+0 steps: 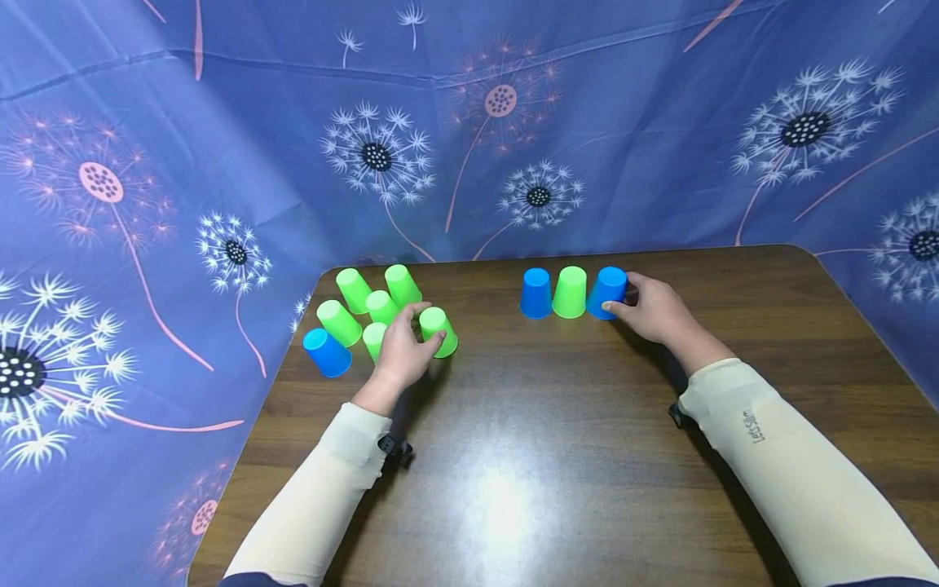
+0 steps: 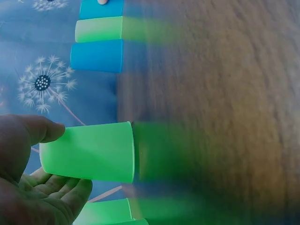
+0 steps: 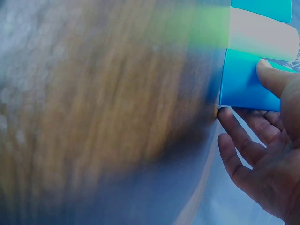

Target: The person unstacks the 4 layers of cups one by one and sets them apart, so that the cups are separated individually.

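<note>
On the left of the table, my left hand holds an upside-down green cup between thumb and fingers. The left wrist view shows that cup with the thumb on one side and the fingers along the other; its rim is at or close to the tabletop. Farther right, an upside-down blue cup is gripped by my right hand, thumb in front. This cup ends a row with a green cup in the middle and another blue cup on the left.
Left of my left hand stand several upside-down green cups in a cluster. A blue cup is at its near left corner. The brown wooden table meets a blue dandelion-print cloth at its back and left edges.
</note>
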Demonstrator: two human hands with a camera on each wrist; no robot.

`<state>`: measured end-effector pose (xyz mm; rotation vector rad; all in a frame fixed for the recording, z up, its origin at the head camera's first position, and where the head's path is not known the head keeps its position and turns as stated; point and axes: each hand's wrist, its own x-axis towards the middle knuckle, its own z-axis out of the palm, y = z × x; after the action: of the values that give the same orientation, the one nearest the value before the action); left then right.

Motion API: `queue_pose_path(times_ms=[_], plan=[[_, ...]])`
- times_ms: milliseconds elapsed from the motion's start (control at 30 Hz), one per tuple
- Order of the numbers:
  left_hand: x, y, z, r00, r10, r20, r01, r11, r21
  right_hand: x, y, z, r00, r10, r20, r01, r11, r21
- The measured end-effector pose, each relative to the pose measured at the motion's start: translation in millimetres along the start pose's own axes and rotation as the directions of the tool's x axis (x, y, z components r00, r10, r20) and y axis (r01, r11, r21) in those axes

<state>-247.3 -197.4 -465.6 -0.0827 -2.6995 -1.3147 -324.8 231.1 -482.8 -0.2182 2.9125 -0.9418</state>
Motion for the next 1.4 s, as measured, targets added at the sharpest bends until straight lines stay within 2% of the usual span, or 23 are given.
queue_pose_path(times_ms=[267,400,533,667,800,933,1100,1400], plan=[[0.9,-2.9,4.1,1.000,-0.005,0.008,0.005,1.000,0.009,-2.3,2,-4,1.000,0.004,-0.002,-0.004,1.000,-0.007],[3.0,-0.7,4.7,1.000,0.029,-0.003,-0.029,0.999,0.028,-3.2,3,-5,1.000,0.003,-0.007,-0.003,1.000,-0.012],[8.9,9.9,4.8,0.996,0.084,-0.027,-0.083,0.996,0.039,-4.0,3,-8,1.000,0.002,-0.009,-0.003,1.000,-0.016],[17.6,30.4,9.6,0.989,0.140,-0.038,-0.140,0.990,0.004,-4.7,3,-9,1.000,0.010,-0.013,-0.010,1.000,-0.019],[25.9,52.7,20.7,0.982,0.189,-0.029,-0.190,0.982,-0.021,-3.8,3,-6,1.000,0.008,-0.004,-0.008,1.000,-0.013],[35.1,71.0,37.8,0.980,0.199,0.010,-0.199,0.979,-0.036,-2.9,2,-1,1.000,0.011,0.004,-0.010,1.000,-0.005],[49.6,84.8,63.9,0.980,0.180,0.082,-0.176,0.983,-0.053,-3.9,1,-1,1.000,0.020,-0.006,-0.020,1.000,-0.014],[67.4,97.6,99.1,0.985,0.120,0.128,-0.111,0.991,-0.074,-1.3,-2,-1,1.000,0.017,-0.012,-0.017,1.000,-0.006]])
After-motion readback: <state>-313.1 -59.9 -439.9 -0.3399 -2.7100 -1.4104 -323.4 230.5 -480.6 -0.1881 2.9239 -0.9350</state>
